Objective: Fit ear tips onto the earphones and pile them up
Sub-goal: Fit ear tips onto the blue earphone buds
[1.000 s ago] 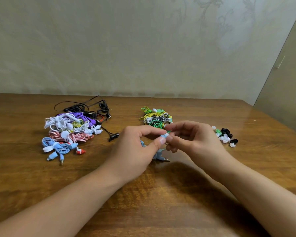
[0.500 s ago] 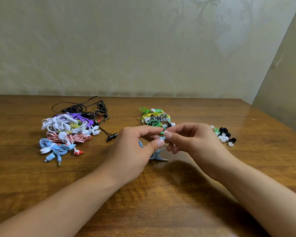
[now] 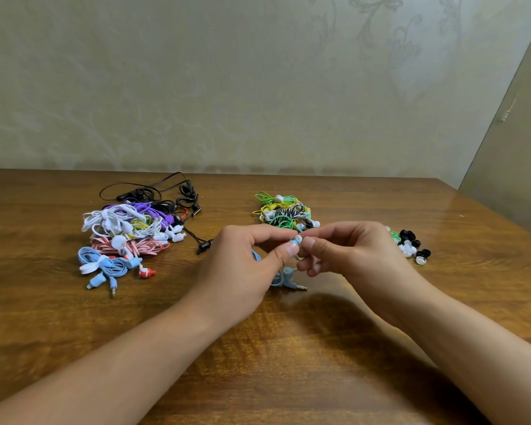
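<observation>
Left hand (image 3: 242, 265) pinched the blue earbud (image 3: 296, 240) steady so the right hand (image 3: 347, 253) fingertips, pinching, could seat its ear tip, supply of loose ear tips (image 3: 410, 245) near.

Both hands (image 3: 292, 256) meet, fingers curled, pinching.

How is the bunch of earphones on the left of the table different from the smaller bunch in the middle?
The left pile is larger and looser, with white, purple, pink, blue and black cords; the middle pile is small and compact, mostly green, yellow and black-and-white. A black cable loops out behind the left pile; the middle pile's cords stay bundled. Both lie untouched on the wooden table.
</observation>
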